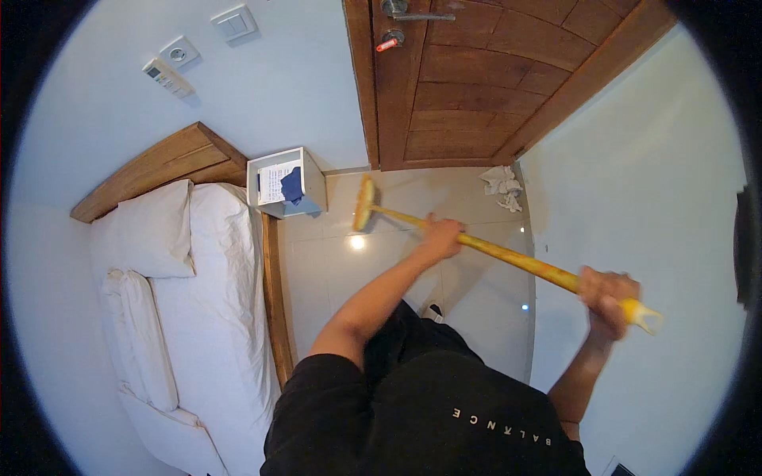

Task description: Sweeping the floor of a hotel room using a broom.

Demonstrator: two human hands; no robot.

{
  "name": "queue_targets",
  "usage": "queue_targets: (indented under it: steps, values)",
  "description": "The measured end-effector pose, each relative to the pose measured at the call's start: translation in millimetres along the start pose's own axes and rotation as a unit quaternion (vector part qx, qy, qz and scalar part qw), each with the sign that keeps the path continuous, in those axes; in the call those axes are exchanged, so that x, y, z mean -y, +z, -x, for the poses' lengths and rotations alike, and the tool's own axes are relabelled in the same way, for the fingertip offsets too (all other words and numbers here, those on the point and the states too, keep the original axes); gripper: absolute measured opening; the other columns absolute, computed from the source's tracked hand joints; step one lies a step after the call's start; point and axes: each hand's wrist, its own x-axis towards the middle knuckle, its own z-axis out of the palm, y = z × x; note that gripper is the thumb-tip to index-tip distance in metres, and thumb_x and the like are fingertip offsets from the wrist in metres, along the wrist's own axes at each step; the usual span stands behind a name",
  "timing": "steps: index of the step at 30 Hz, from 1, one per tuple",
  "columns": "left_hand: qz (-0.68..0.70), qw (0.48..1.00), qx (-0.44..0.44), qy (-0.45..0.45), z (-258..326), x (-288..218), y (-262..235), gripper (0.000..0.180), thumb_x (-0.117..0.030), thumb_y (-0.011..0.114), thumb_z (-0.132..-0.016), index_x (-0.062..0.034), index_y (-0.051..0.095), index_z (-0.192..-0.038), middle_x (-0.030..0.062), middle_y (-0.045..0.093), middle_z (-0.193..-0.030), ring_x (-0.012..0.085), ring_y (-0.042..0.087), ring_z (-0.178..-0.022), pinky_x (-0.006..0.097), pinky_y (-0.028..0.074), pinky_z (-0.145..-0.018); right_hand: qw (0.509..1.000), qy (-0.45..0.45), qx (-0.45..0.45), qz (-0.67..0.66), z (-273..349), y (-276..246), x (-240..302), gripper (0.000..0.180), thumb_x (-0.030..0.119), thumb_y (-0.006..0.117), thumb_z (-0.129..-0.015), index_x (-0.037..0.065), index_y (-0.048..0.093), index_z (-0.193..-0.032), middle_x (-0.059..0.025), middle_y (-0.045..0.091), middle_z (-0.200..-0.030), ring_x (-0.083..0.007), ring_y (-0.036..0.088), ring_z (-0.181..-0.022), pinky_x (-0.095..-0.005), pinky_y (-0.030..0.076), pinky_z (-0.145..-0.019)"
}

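Note:
A long yellow broom [520, 260] slants across the view, its narrow head [363, 204] at or just above the tiled floor near the small white cabinet. My left hand [441, 238] is wrapped round the handle partway down. Near the handle's upper end, beside the pale hanging loop, my right hand [609, 300] grips it, slightly blurred. Both hands are closed on the same handle. The bristles are too small to make out.
A bed [210, 317] with white sheets and a wooden frame stands at left. The open-topped white cabinet [317, 178] holds papers and a dark blue cloth. A wooden door [460, 95] is ahead. Crumpled white cloth or paper [502, 186] lies by the right wall.

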Motion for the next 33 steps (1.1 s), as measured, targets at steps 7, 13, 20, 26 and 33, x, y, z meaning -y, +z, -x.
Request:
queue_targets:
  steps: [7,13,20,26,33]
  values:
    - [-0.044,0.99,0.074,-0.112,2,95,21,0.019,-0.02,0.06,-0.063,-0.0204,0.059,-0.083,0.0018,0.06,-0.085,0.0211,0.055,-0.09,0.062,0.025,-0.086,0.992,0.107,0.019,-0.061,9,47,-92,0.026,0.004,0.047,-0.072,0.008,0.029,-0.054,-0.0017,0.035,-0.047,-0.0121,0.03,-0.044,-0.0286,0.03,-0.047]
    - [-0.041,0.992,0.112,0.028,-63,6,92,0.02,-0.021,0.063,-0.06,-0.0196,0.059,-0.08,0.002,0.059,-0.085,0.0221,0.055,-0.089,0.059,0.03,-0.082,0.987,0.09,-0.114,0.061,51,-1,-44,0.029,0.003,0.048,-0.073,0.01,0.028,-0.054,-0.0002,0.032,-0.047,-0.0121,0.03,-0.045,-0.0291,0.031,-0.051]
    - [0.082,0.967,0.113,0.214,-102,-158,78,0.021,-0.021,0.062,-0.062,-0.0176,0.058,-0.083,0.0049,0.059,-0.081,0.025,0.056,-0.085,0.057,0.028,-0.082,0.975,-0.027,-0.146,0.166,70,-64,55,0.03,0.009,0.053,-0.074,0.009,0.031,-0.055,-0.0004,0.034,-0.046,-0.012,0.032,-0.043,-0.0283,0.032,-0.048]
    - [0.124,0.953,0.159,0.226,-61,-205,40,0.023,-0.021,0.059,-0.067,-0.0164,0.056,-0.089,0.007,0.06,-0.079,0.0275,0.056,-0.083,0.056,0.027,-0.084,0.989,-0.082,-0.116,0.052,67,-93,126,0.028,0.01,0.05,-0.074,0.013,0.03,-0.055,0.0045,0.032,-0.043,-0.0086,0.026,-0.037,-0.0268,0.027,-0.044]
    - [0.145,0.965,0.134,0.17,-4,-119,-12,0.04,-0.027,0.062,-0.071,-0.0102,0.052,-0.105,0.0122,0.057,-0.098,0.0292,0.053,-0.091,0.038,0.04,-0.081,0.996,0.066,-0.056,-0.03,34,-62,35,0.026,0.008,0.052,-0.076,0.01,0.034,-0.057,0.0028,0.032,-0.048,-0.0079,0.03,-0.043,-0.0227,0.026,-0.042]
